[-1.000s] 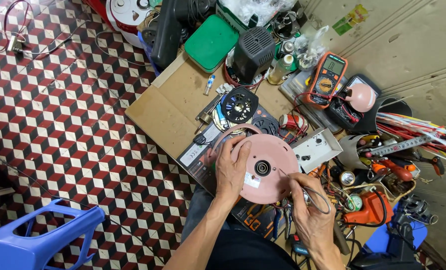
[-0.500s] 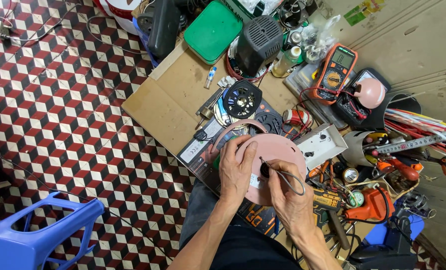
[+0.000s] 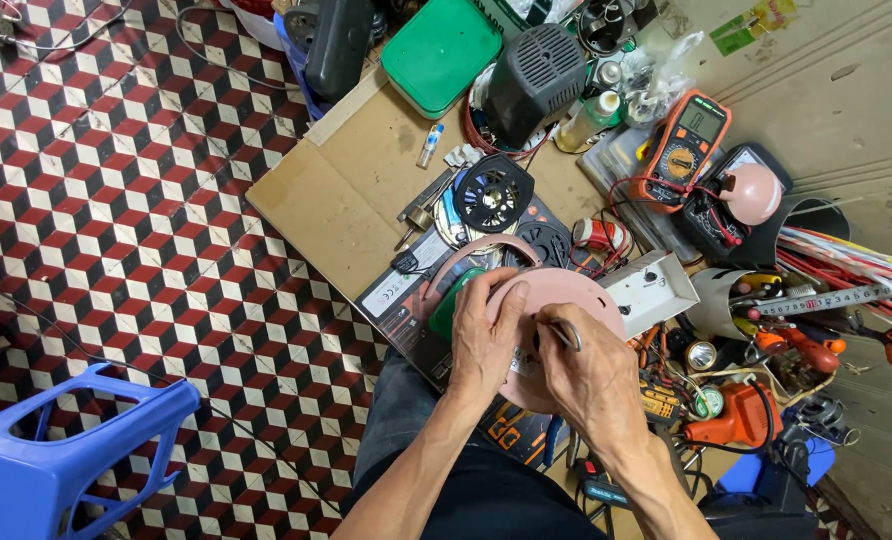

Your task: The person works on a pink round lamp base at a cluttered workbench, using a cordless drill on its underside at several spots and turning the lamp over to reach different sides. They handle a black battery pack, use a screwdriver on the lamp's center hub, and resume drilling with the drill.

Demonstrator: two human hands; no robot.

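Pink plastic fan housing (image 3: pixel 576 295) sits under my left hand (image 3: pixel 483 335), fingers spread flat to steady it, while my right hand (image 3: pixel 586 375) pinches a thin metal tool (image 3: pixel 564 332) at its centre.

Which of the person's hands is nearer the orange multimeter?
Right. The right hand lies below-left of the orange multimeter; the left hand rests farther left on the pink round housing.

Right hand (image 3: pixel 588 375): moved from the disc's lower right edge up onto the pink disc (image 3: pixel 591 296), close beside the left hand (image 3: pixel 483 335).
Tool (image 3: pixel 564 332): brought over the disc's centre.
View: shifted, the blue stool (image 3: pixel 61 455) seen lower.
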